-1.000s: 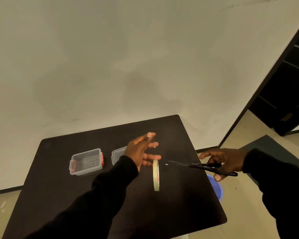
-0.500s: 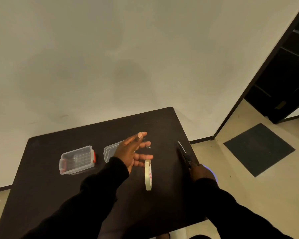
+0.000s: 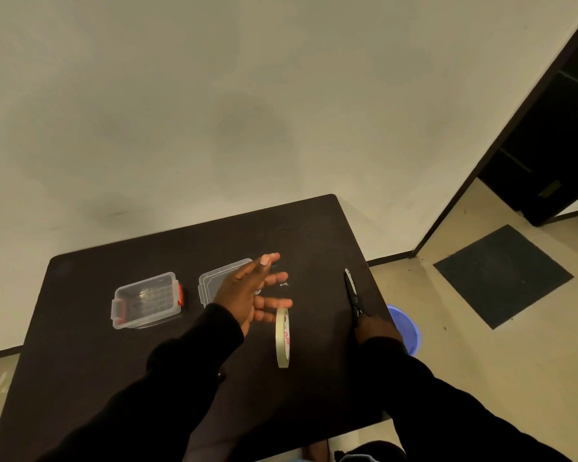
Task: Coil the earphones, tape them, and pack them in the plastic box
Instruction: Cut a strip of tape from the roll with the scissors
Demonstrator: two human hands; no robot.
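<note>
A dark desk (image 3: 121,378) is set against a plain pale wall (image 3: 214,111). Right of the desk, beige floor (image 3: 481,361), a dark mat (image 3: 503,275) and a dark doorway (image 3: 561,135) are seen.

Dark table (image 3: 80,378), square-cornered, set against a pale wall.
On it: clear plastic box (image 3: 147,300) with red latches at left; clear lid (image 3: 214,281) just beside it; tape roll (image 3: 282,338) standing on edge, centre; black scissors (image 3: 352,295) near the right edge.
</note>
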